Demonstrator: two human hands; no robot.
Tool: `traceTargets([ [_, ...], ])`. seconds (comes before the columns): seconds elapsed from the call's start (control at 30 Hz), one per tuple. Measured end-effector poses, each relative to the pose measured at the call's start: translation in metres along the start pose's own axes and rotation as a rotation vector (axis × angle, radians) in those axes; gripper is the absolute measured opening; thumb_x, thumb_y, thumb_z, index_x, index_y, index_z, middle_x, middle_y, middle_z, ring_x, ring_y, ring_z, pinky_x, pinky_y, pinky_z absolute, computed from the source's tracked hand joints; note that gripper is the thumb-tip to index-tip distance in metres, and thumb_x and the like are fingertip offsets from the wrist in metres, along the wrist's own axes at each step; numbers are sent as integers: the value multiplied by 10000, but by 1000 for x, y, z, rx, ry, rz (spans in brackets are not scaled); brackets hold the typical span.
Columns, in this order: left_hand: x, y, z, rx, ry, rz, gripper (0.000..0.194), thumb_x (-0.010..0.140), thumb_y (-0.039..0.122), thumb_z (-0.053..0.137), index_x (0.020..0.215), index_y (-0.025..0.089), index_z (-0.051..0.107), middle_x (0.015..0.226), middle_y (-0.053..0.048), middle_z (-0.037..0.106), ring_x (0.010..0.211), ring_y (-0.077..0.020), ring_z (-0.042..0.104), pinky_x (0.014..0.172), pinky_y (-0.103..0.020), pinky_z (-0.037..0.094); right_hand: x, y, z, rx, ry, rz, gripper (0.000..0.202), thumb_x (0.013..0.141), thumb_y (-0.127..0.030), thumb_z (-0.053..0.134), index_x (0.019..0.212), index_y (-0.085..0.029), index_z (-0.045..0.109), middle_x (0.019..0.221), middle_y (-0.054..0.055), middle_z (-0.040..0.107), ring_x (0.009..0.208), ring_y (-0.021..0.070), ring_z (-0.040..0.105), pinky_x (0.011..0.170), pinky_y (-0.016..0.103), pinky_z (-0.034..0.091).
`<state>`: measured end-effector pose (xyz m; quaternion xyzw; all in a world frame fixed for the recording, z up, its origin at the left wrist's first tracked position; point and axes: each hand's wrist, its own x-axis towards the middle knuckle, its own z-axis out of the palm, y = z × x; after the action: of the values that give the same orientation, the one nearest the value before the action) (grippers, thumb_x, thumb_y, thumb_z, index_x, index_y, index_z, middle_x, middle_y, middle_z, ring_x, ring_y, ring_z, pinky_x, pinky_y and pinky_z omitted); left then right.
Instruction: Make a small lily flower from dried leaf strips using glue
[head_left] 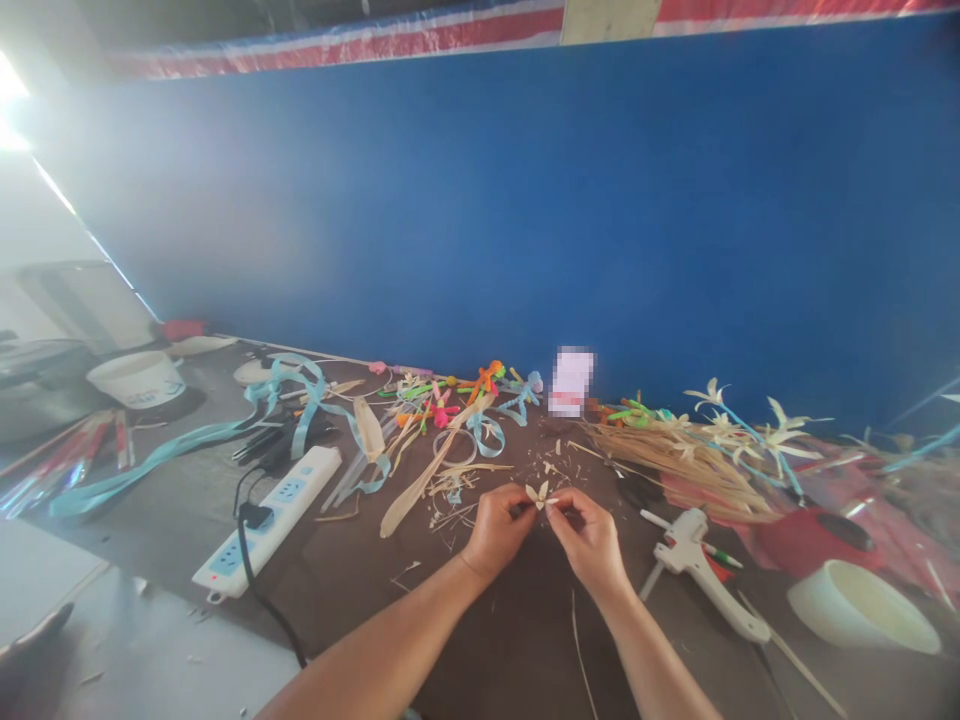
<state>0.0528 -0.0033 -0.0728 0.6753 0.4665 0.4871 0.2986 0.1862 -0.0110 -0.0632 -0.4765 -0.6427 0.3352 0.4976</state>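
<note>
Near the middle of the dark table, a small cream-coloured flower (538, 495) with pointed petals is held between both my hands. My left hand (500, 527) pinches it from the left, thumb and forefinger together at its base. My right hand (586, 535) is closed at the flower's right side, fingertips on a pale petal. The other fingers of both hands are curled in. Small pale scraps (553, 467) lie just beyond my fingertips.
A white power strip (274, 520) with a black plug lies left, beside blue ribbon (172, 447). On the right are a white glue gun (709, 575), a white bowl (862, 605), dried strips (675, 460) and finished pale flowers (780, 435). A blue panel (487, 220) stands behind.
</note>
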Motion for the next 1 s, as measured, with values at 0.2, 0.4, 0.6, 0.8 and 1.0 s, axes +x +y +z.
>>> traceTargets([
  [0.2, -1, -1, 0, -13, -6, -44, 112, 701, 179, 532, 671, 151, 636, 608, -4, 554, 599, -109, 494, 541, -189, 370, -1, 2, 1, 0, 19, 16, 145, 751, -304, 488, 667, -186, 497, 647, 15, 520, 594, 135, 485, 549, 227, 404],
  [0.4, -2, -1, 0, -29, 6, -44, 112, 703, 194, 542, 690, 155, 645, 640, -12, 584, 623, -119, 514, 571, -200, 382, 0, 3, 0, 17, -1, 35, 159, 745, -329, 500, 680, -185, 521, 624, 7, 528, 579, 139, 491, 540, 226, 397],
  [0.6, -1, 0, 0, -31, 12, -26, 115, 706, 188, 537, 666, 149, 638, 633, -12, 584, 614, -116, 517, 587, -206, 384, -1, 3, 0, 46, -1, 58, 147, 751, -311, 498, 696, -178, 530, 633, 3, 528, 580, 133, 485, 533, 218, 383],
  [0.8, -2, 2, 0, -18, 11, 6, 102, 692, 153, 538, 678, 157, 639, 628, -4, 582, 606, -107, 516, 581, -197, 381, -1, 1, -1, 46, -7, 68, 164, 759, -319, 495, 680, -177, 518, 617, -3, 516, 576, 131, 482, 537, 219, 379],
  [1.0, -1, -1, 1, -8, 3, -13, 100, 700, 183, 537, 673, 149, 628, 621, -5, 568, 588, -103, 496, 547, -187, 375, 0, -4, -1, -24, 42, 49, 168, 772, -319, 463, 697, -174, 504, 608, 4, 517, 550, 125, 482, 518, 217, 393],
])
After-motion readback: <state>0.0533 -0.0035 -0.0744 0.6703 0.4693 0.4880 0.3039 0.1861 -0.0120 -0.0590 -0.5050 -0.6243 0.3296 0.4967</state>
